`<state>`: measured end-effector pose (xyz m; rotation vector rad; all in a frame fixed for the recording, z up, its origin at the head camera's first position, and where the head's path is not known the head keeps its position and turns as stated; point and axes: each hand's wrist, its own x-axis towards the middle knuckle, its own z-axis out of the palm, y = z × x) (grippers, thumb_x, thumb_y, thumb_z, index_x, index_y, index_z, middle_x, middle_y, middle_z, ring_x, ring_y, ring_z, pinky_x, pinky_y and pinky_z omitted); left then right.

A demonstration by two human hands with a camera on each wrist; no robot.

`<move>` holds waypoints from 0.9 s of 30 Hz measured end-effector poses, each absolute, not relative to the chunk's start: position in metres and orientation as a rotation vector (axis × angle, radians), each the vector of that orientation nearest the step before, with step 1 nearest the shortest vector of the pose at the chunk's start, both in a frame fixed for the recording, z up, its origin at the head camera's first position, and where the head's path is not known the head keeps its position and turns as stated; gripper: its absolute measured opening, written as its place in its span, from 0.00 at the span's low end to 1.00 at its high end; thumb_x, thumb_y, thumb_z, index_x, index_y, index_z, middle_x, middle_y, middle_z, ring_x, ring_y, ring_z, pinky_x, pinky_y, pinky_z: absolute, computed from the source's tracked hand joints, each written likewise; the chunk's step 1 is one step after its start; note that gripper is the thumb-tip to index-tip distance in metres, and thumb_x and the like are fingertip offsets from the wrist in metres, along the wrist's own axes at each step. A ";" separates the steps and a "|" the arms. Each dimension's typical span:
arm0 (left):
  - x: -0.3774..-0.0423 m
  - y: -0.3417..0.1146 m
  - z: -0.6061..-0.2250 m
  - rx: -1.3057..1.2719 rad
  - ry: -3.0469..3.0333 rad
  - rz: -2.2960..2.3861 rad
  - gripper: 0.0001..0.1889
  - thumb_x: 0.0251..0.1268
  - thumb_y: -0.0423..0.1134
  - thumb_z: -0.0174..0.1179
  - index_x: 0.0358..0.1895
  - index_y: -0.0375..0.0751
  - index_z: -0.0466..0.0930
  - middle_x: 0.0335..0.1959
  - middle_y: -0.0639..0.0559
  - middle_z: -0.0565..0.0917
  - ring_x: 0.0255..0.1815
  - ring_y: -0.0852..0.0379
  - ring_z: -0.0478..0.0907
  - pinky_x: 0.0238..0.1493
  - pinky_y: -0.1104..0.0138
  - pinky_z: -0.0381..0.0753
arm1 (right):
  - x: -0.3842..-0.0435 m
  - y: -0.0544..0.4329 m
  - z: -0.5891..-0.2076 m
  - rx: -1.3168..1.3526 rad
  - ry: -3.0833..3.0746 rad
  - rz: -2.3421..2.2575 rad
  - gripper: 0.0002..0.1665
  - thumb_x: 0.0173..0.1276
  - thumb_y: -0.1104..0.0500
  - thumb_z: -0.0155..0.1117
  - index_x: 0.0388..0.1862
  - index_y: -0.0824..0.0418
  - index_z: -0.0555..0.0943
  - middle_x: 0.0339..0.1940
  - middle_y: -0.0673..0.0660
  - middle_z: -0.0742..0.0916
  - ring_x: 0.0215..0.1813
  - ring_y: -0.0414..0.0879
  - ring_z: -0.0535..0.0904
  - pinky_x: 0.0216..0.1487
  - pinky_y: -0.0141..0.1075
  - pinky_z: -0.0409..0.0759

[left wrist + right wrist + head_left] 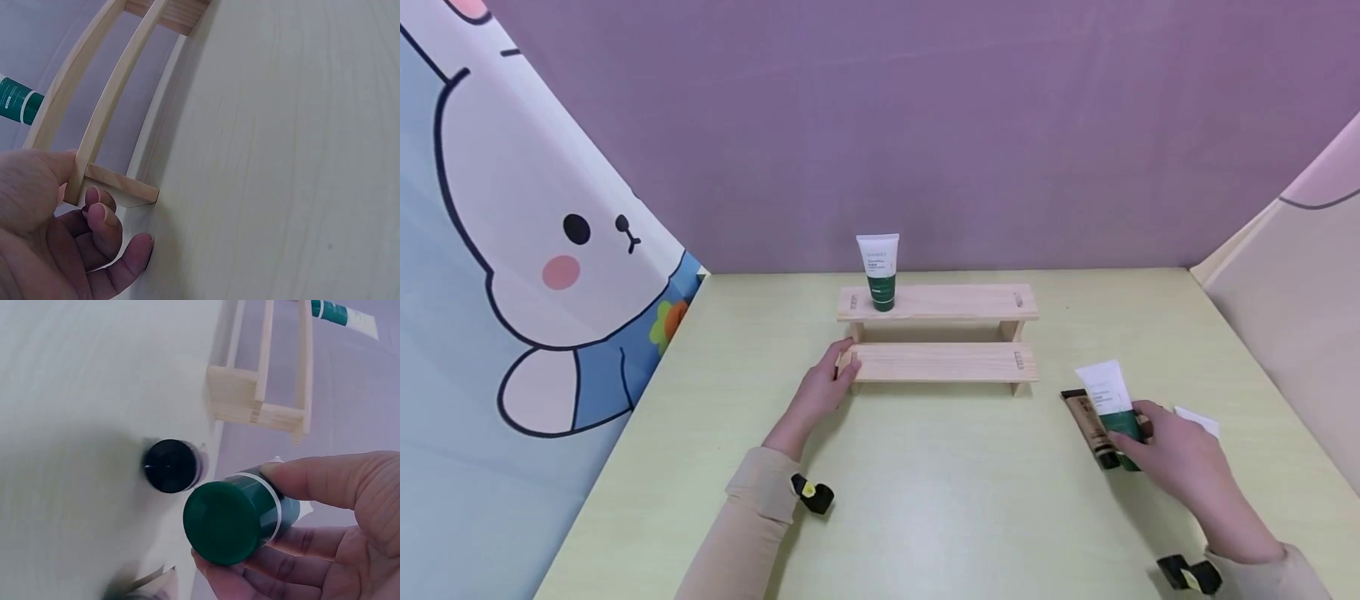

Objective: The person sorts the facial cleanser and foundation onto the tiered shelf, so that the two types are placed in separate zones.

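Note:
A two-tier wooden stand (936, 363) is on the table, and my left hand (820, 387) grips the left end of its lower step. In the left wrist view, the thumb side of my left hand (62, 219) meets the wooden edge, with the other fingers curled below. My right hand (1183, 454) pinches a white and green squeeze tube (1108, 398) near its green cap (222, 522). Beside that tube lies a brown tube (1088, 427) with a black cap (170, 466). Another white and green tube (880, 271) stands upright on the upper step's left end.
Behind my right hand a further white tube end (1197, 421) pokes out, mostly hidden. A purple cloth (925, 133) hangs along the back edge of the pale table (925, 500). Printed cloths stand at both sides, the left one with a cartoon animal (572, 275).

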<state>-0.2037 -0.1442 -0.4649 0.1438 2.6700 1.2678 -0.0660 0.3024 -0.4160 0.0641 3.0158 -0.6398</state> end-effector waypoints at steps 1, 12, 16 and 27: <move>-0.204 -0.144 -0.465 0.144 2.669 1.268 0.26 0.76 0.53 0.48 0.74 0.62 0.57 0.21 0.49 0.72 0.20 0.54 0.73 0.23 0.64 0.71 | -0.067 0.301 -0.415 0.062 3.020 -0.652 0.37 0.64 0.50 0.67 0.58 0.78 0.70 0.31 0.64 0.84 0.28 0.49 0.77 0.23 0.40 0.69; -0.202 -0.145 -0.463 0.138 2.664 1.267 0.26 0.76 0.54 0.47 0.74 0.62 0.57 0.20 0.49 0.72 0.19 0.54 0.72 0.23 0.63 0.71 | -0.080 0.280 -0.405 0.024 3.038 -0.847 0.32 0.63 0.51 0.70 0.55 0.72 0.73 0.41 0.71 0.85 0.40 0.62 0.83 0.31 0.46 0.77; -0.202 -0.145 -0.464 0.138 2.664 1.269 0.26 0.77 0.54 0.47 0.74 0.61 0.57 0.20 0.49 0.71 0.19 0.54 0.72 0.23 0.63 0.71 | -0.087 0.272 -0.403 -0.030 3.039 -0.929 0.29 0.64 0.52 0.70 0.54 0.70 0.73 0.45 0.72 0.84 0.44 0.65 0.82 0.34 0.49 0.81; -0.202 -0.146 -0.464 0.162 2.681 1.258 0.28 0.76 0.53 0.48 0.75 0.59 0.56 0.22 0.47 0.74 0.21 0.54 0.74 0.27 0.62 0.72 | -0.111 0.245 -0.392 -0.165 3.027 -1.184 0.27 0.67 0.52 0.68 0.57 0.65 0.72 0.47 0.71 0.84 0.45 0.65 0.83 0.39 0.52 0.82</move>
